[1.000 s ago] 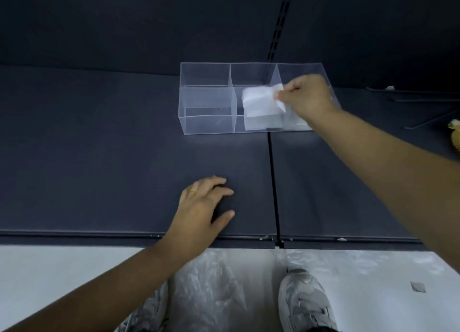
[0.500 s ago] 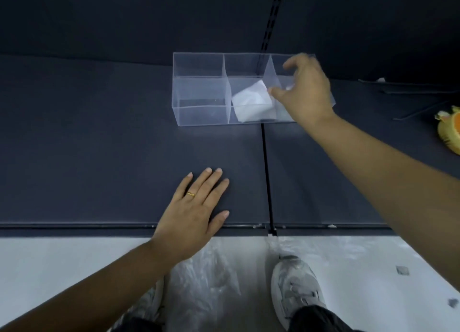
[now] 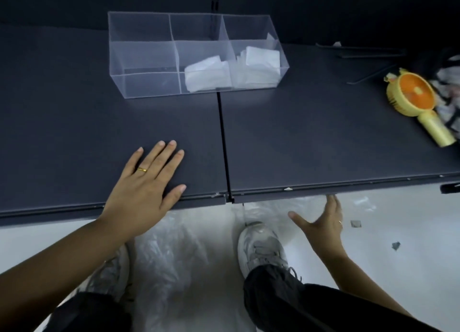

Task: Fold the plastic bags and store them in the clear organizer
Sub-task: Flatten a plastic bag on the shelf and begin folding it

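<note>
Head view: on the far left I see the left hand (image 3: 146,189) lying palm down on the dark worktop (image 3: 323,132) near its front edge. Its grip is spread flat with the fingers straight, pinching nothing, and there is a gold ring (image 3: 142,169) on one finger. Beyond it, toward the back of the worktop, stands the clear organizer (image 3: 139,58), a row of three compartments straddling the seam between the two panels. In the middle compartment a white folded bag (image 3: 207,74) lies against the front wall; in the right compartment I can make out a stack of folded bags (image 3: 258,63). Below the front edge, loose plastic bags (image 3: 174,252) lie crumpled on the pale floor around a grey shoe (image 3: 258,247). Right of that shoe the right hand (image 3: 323,222) hangs below the worktop's edge, its grip wide open and holding nothing, thumb out to the left; I cannot tell whether the fingertips touch the edge. At the far right a yellow handheld fan (image 3: 413,95) with an orange face lies on the worktop, well apart from the organizer.
</note>
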Demonstrator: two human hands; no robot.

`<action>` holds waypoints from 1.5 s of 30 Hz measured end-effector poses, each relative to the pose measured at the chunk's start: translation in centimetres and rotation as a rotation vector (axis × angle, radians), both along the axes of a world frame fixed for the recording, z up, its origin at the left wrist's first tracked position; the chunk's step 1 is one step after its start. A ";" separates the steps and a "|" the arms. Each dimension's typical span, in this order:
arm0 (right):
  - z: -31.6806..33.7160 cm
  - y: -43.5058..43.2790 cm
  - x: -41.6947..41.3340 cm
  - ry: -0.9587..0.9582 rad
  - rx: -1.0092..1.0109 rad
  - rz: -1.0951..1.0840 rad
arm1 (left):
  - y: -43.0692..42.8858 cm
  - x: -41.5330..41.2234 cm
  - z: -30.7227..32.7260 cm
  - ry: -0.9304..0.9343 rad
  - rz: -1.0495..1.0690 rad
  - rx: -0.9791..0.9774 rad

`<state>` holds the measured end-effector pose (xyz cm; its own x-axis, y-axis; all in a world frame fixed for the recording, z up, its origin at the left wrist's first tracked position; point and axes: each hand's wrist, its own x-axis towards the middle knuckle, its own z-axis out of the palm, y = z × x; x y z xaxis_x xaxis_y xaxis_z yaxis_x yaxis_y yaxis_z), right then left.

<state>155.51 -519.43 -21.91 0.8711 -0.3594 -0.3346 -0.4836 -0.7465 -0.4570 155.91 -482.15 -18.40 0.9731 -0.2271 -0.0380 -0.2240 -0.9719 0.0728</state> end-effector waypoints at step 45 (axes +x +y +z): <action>11.7 13.5 11.5 -0.074 0.942 0.487 | 2.1 3.1 6.8 0.475 0.901 -1.665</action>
